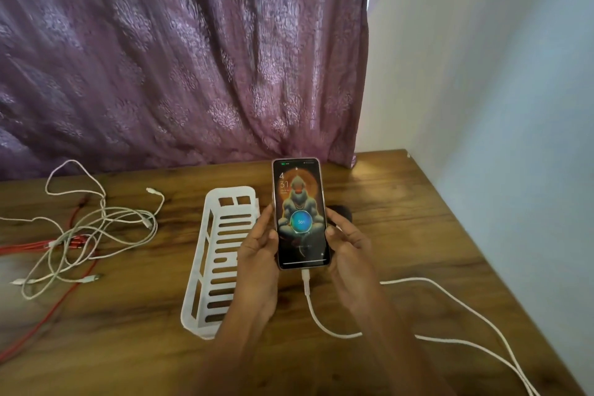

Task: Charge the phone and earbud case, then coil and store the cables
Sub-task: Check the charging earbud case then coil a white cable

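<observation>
The lit phone (300, 214) is gripped by its long edges between the left hand (257, 254) and right hand (348, 254) above the table (401, 235), a white cable (321, 321) plugged in at 6 o'clock.

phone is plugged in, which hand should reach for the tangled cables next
Left, probably. The tangled white and red cables lie left of the white slotted plastic tray, nearer the left hand; the right hand would cross the lit phone.
</observation>
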`<state>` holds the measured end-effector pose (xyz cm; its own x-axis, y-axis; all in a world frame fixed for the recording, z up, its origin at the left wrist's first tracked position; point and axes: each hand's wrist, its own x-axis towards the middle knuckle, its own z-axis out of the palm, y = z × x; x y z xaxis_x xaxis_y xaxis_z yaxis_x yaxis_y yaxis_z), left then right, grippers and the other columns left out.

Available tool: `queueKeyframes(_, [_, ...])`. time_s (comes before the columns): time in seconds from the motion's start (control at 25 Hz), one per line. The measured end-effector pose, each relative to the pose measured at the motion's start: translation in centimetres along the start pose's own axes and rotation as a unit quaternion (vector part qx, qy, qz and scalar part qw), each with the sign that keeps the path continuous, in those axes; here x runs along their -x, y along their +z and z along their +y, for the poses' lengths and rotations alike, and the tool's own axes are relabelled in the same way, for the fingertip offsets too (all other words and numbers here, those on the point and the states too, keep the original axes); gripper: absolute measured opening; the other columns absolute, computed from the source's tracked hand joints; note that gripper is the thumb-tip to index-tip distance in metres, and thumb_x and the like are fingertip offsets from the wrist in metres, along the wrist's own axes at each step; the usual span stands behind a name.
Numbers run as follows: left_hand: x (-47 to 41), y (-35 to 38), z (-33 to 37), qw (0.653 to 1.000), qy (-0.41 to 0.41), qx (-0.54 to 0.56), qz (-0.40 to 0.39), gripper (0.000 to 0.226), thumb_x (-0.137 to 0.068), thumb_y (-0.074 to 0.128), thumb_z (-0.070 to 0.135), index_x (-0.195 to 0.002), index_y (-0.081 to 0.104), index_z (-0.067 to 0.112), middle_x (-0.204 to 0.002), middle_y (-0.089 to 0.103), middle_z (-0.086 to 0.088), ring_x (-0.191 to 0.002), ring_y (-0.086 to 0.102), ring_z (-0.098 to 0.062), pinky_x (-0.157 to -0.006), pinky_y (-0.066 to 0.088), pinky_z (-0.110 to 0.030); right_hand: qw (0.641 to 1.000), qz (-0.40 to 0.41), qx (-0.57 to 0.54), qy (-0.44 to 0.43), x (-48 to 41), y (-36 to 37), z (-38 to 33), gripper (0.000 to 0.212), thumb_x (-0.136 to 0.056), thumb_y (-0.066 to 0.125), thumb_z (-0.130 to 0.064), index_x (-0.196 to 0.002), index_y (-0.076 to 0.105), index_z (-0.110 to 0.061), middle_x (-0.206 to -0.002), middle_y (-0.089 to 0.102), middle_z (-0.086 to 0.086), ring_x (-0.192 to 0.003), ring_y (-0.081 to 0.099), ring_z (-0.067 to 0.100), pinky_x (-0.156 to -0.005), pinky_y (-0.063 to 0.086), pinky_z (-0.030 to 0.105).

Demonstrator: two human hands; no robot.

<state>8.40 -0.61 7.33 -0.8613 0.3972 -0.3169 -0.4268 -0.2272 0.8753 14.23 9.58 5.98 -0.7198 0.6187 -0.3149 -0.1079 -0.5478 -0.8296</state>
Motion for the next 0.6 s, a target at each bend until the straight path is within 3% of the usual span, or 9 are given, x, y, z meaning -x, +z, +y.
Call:
queueKeyframes(0.24, [-0.5,-0.4,-3.1,0.992,-0.056,-0.104,0.050,0.038,-0.099,0.035,0.008,-0.126,0.052,0.029,-0.110,0.059,0.007,-0.093,0.062,-0.011,-0.067,0.057,-0.025,0.988,0.055,0.124,0.075,-0.6,-2.1,2.8,0.033,-0.094,0.044,0.001,-0.120,0.060,-0.011,-0.115,0.064,0.005,-0.089,0.064,0.009,-0.058,0.055,0.020])
queueKeyframes(0.36, [-1.1,-0.3,-4.6,0.981,-0.063,-0.175,0.055,0.041,-0.099,0.034,0.007,-0.132,0.048,0.026,-0.127,0.055,0.001,-0.109,0.058,-0.018,-0.084,0.055,-0.034,0.974,0.082,0.198,0.075,-1.0,-3.0,3.4,0.034,-0.093,0.045,0.003,-0.122,0.059,-0.008,-0.112,0.062,0.000,-0.082,0.059,0.003,-0.050,0.049,0.009])
queueKeyframes(0.48, [-1.2,0.2,-5.5,0.971,-0.087,-0.209,0.075,0.044,-0.098,0.035,0.006,-0.137,0.041,0.025,-0.135,0.049,-0.004,-0.111,0.053,-0.017,-0.090,0.051,-0.035,0.955,0.089,0.274,0.063,-1.5,-3.7,4.2,0.033,-0.092,0.048,0.000,-0.121,0.059,-0.012,-0.119,0.062,0.003,-0.099,0.060,0.012,-0.058,0.051,0.011])
queueKeyframes(0.6, [-1.1,0.2,-6.3,0.966,-0.095,-0.225,0.083,0.045,-0.097,0.037,0.005,-0.137,0.040,0.023,-0.135,0.048,-0.005,-0.104,0.049,-0.013,-0.079,0.047,-0.026,0.920,0.099,0.377,0.043,-1.9,-3.9,5.0,0.035,-0.091,0.051,-0.002,-0.123,0.059,-0.015,-0.124,0.061,0.004,-0.110,0.058,0.015,-0.071,0.050,0.017])
